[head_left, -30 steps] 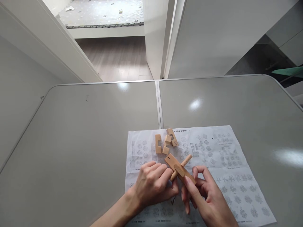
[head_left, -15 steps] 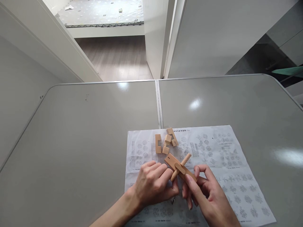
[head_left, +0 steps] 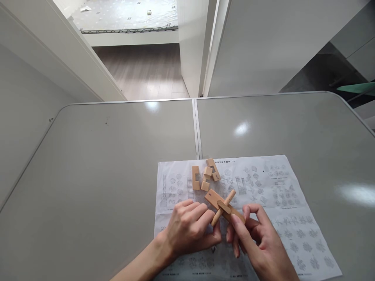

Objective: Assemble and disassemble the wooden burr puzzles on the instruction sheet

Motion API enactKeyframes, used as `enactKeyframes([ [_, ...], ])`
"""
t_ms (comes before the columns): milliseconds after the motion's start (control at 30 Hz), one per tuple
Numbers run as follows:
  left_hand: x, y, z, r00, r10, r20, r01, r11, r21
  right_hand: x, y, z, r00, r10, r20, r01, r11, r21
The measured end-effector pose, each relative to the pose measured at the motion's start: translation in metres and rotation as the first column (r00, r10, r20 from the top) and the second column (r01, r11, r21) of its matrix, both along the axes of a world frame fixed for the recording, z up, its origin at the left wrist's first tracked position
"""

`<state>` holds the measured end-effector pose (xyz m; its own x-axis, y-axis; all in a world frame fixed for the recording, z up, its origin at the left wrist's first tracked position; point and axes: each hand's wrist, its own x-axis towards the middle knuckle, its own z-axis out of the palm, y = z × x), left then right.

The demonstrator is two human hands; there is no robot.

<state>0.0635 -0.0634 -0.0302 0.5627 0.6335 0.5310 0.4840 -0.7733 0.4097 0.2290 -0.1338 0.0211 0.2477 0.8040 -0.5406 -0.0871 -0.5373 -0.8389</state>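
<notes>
Between my hands is a small wooden hand plane model (head_left: 211, 198), a flat brown block with a round crossbar (head_left: 230, 196) and an oval wedge (head_left: 224, 207) over its middle. My left hand (head_left: 193, 226) is closed, its thumb and curled forefinger pinching the crossbar's lower left end. On the other side, my right hand (head_left: 258, 236) grips the block's lower right end between thumb and fingers. Just beyond the block lie three notched wooden pieces: one on the left (head_left: 195, 178), one in the middle (head_left: 208, 172) and one on the right (head_left: 215, 174), the last two touching or nearly so.
Under the hands a large printed paper sheet (head_left: 295, 218) with puzzle diagrams lies on the grey table (head_left: 117, 168). A metal seam (head_left: 197, 128) divides the tabletop. Past the far edge are an open white door (head_left: 193, 47), a wood floor and a bed (head_left: 125, 19).
The block has shifted slightly right in my fingers, and the wedge appears turned a little against the crossbar. My right hand moved slightly right; the left hand and loose pieces stayed put.
</notes>
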Motion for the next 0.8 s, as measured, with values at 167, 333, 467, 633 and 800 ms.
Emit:
enactKeyframes([
  [167, 0.001, 0.001, 0.000, 1.000, -0.004, 0.018, 0.004, 1.000, -0.001, 0.003, -0.002, -0.003, 1.000, 0.014, 0.014, -0.014, 1.000, 0.001],
  [333, 0.001, 0.001, 0.000, 0.999, -0.009, 0.043, 0.009, 1.000, 0.001, 0.005, -0.001, -0.001, 0.999, 0.028, 0.020, -0.028, 1.000, -0.004],
  [467, 0.000, 0.001, -0.001, 0.999, -0.020, 0.034, 0.020, 1.000, -0.003, 0.006, 0.002, 0.004, 0.999, 0.022, 0.040, -0.022, 1.000, 0.000],
  [633, -0.002, 0.002, -0.001, 0.998, -0.061, 0.003, 0.061, 0.998, 0.000, 0.012, 0.009, 0.008, 0.997, 0.012, 0.072, -0.014, 1.000, 0.025],
  [800, -0.004, 0.002, 0.001, 0.996, -0.078, -0.033, 0.078, 0.997, -0.005, 0.041, 0.020, 0.009, 0.968, -0.096, 0.234, 0.071, 0.991, 0.115],
])
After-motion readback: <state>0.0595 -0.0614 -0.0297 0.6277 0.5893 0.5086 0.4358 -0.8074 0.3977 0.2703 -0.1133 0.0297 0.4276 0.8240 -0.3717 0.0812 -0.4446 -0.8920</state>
